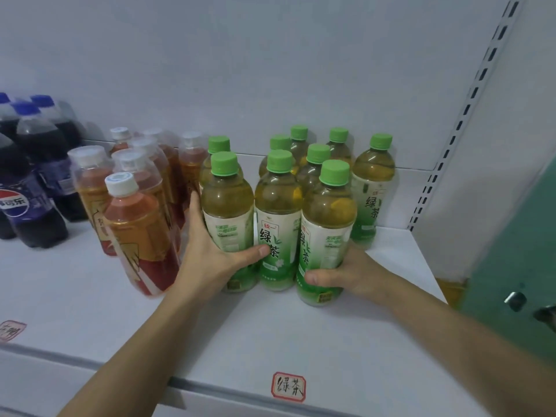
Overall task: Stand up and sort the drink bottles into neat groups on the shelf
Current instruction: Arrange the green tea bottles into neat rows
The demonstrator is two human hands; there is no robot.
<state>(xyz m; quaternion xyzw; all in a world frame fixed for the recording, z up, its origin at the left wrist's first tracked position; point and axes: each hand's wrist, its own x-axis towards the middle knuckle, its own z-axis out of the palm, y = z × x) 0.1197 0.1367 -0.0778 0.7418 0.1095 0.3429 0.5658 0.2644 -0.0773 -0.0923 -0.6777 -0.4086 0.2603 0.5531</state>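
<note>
Several green-capped green tea bottles [278, 212] stand upright in a cluster on the white shelf [270, 332]. My left hand [210, 251] wraps round the front left green tea bottle [227, 206], thumb across the front. My right hand [352, 273] grips the base of the front right green tea bottle [328, 212]. One green tea bottle [373, 188] stands slightly apart at the right. Left of them stand several white-capped red-orange tea bottles [135, 224], and further left several blue-capped Pepsi bottles [33, 182].
The shelf's back wall rises close behind the bottles. A slotted upright rail [457, 127] borders the right side. A red-framed label [288, 386] sits on the shelf's front edge, another label [12, 329] at the far left. A green door with a handle [516, 300] is at the right.
</note>
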